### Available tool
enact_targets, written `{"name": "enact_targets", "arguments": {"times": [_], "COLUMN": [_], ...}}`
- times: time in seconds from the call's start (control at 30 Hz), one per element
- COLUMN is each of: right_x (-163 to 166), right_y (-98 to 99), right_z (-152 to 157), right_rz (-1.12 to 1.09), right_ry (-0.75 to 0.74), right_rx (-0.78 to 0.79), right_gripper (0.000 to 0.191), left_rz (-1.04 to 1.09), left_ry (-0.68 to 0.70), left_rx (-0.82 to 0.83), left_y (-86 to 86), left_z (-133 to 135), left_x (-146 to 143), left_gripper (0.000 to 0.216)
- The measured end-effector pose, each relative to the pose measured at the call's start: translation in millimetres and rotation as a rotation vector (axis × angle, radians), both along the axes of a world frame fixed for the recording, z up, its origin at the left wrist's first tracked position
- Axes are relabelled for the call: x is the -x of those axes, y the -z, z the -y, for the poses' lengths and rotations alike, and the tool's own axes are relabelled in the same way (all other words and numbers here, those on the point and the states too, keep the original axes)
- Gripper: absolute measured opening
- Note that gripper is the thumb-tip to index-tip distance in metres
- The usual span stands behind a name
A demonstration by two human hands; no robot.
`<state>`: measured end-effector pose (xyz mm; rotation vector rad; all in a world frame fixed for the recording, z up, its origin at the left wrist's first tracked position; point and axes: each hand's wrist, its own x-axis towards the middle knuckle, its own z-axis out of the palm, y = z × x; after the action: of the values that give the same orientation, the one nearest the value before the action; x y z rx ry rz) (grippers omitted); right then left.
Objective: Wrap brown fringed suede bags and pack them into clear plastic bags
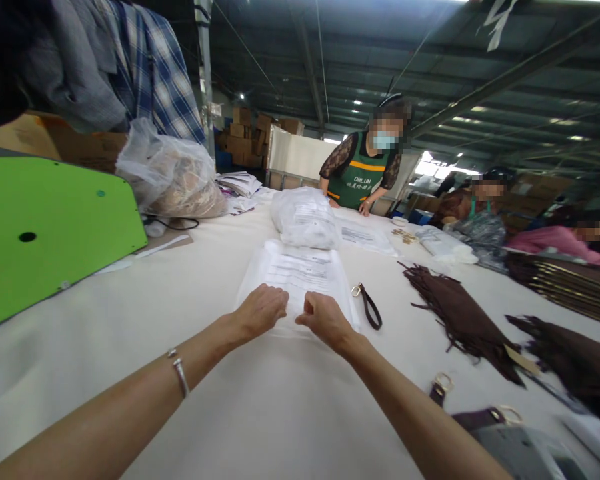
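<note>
A flat clear plastic bag (300, 270) with black printed text lies on the white table (190, 313) in front of me. My left hand (261, 310) and my right hand (325, 319) rest side by side on the bag's near edge, fingers curled and pinching the plastic. A silver bracelet sits on my left wrist. A dark brown strap with a gold clasp (368, 304) lies just right of the bag.
A stuffed stack of plastic bags (305, 217) sits beyond the flat bag. A green machine panel (50, 227) stands at left. Brown fringed pieces (460, 313) lie at right. A person in a green apron (363, 173) stands at the far end; other people sit at right.
</note>
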<state>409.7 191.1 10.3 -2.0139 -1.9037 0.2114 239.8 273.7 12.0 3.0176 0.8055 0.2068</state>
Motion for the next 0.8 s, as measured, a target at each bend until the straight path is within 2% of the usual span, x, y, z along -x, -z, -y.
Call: {"name": "enact_targets", "arguments": {"times": [0.1,0.23,0.3,0.43,0.57,0.67,0.8], "right_x": [1,9,13,19,19,21,28], "right_y": [3.1,5.7,5.5,-0.4,-6.3,-5.7,-5.0], "right_z": [2,4,7,13,16,15,17], "right_rz": [-0.067,-0.111,-0.12,-0.125,-0.056,0.063,0.215], "right_ry": [-0.007,-0.019,-0.032,-0.072,-0.068,-0.033,-0.05], "right_rx": [0.008,0.016,0.028,0.08,0.08,0.09,0.141], "right_gripper": [0.03,0.031,0.031,0.029,0.009,0.017,0.017], "left_rz": [0.025,0.066,0.072,0.073,0.101,0.105,0.091], "left_ry": [-0.004,-0.025,-0.045,-0.098,-0.132,-0.125,-0.096], "left_rx": [0.057,0.154,0.168,0.107,0.031,-0.024,-0.078], "left_y": [-3.4,-9.0,-8.9,-0.7,9.5,13.3,12.7], "left_z": [7,20,25,27,28,31,37], "left_x": [5,6,4,2,4,5,5], "left_gripper": [0.009,0.029,0.022,0.021,0.019,0.019,0.017]}}
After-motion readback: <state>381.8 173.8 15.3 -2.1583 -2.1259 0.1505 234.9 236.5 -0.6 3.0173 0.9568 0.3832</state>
